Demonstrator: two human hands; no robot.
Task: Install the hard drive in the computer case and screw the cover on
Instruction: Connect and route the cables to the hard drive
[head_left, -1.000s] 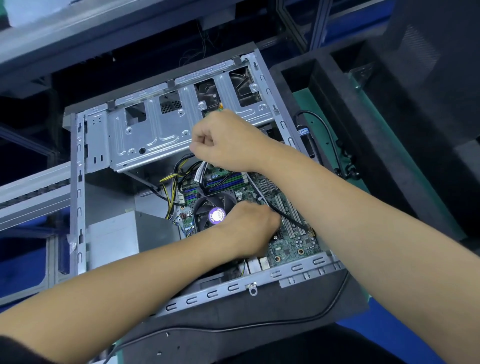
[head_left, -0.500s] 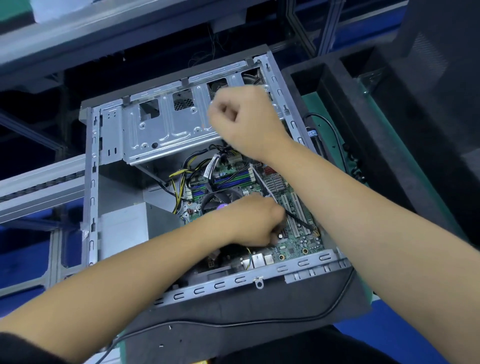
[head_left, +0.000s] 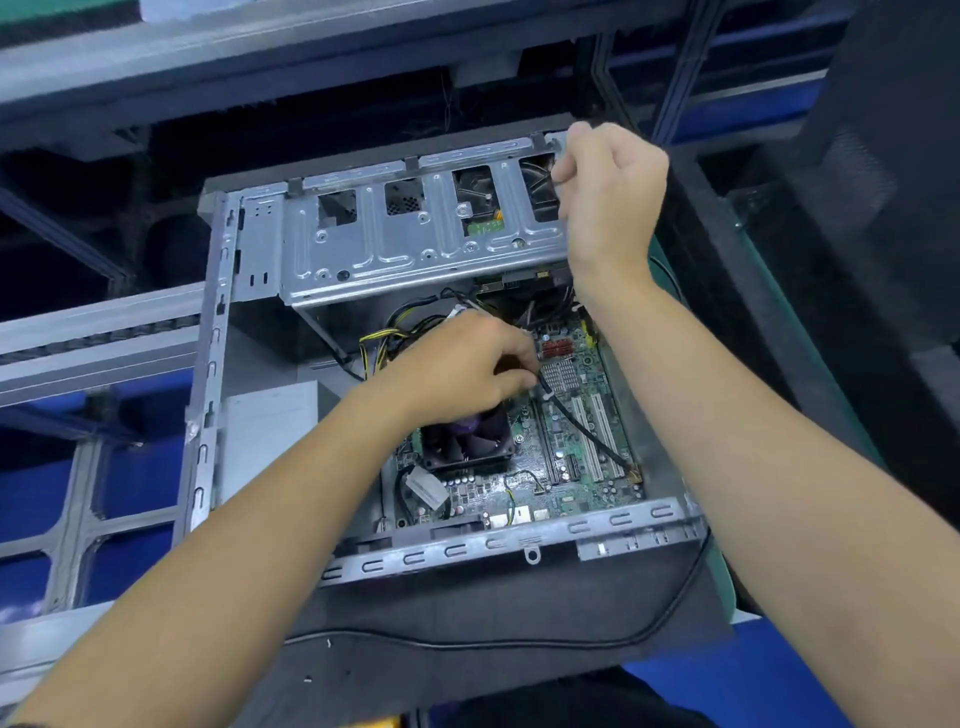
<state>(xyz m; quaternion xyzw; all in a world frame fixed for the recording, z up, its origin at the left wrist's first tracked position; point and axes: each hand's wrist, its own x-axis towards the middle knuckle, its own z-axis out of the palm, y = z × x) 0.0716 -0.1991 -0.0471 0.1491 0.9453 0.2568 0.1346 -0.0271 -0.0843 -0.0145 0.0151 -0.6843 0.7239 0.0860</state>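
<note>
Case (head_left: 208, 395) lay open, cover off. Left hand (head_left: 457, 369) pinched a black cable (head_left: 582, 428) over the motherboard (head_left: 576, 467). Right hand (head_left: 608, 202) was curled at the drive cage (head_left: 415, 249) corner; couldn't tell what it gripped.

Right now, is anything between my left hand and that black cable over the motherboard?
Nothing visible. Your left hand already pinches the black cable just above the CPU fan; the right hand is up at the drive cage.
</note>
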